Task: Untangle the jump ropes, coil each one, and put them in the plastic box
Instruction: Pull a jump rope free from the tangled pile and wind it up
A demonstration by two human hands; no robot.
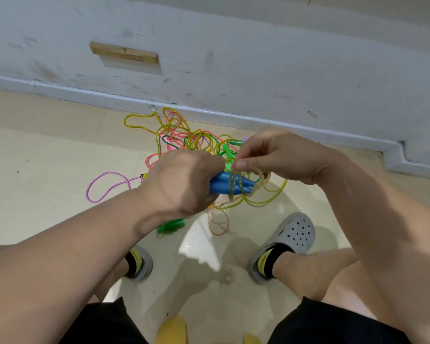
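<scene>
My left hand (184, 180) grips two blue jump-rope handles (230, 186) held side by side above the floor. A clear rope (232, 182) is looped round those handles, and my right hand (271, 155) pinches that rope just above them. Loose turns of the clear rope (219, 225) hang down between my feet. Behind my hands a tangle of yellow, pink and green jump ropes (181, 135) lies on the floor by the wall. A purple rope (104, 187) loops out to the left. The plastic box is not in view.
A small green coiled rope (170, 225) lies on the floor under my left wrist. My feet in grey clogs (293, 234) stand on the beige floor. A white wall with a baseboard (233, 115) runs behind the tangle. Part of a yellow object (171, 328) shows at the bottom edge.
</scene>
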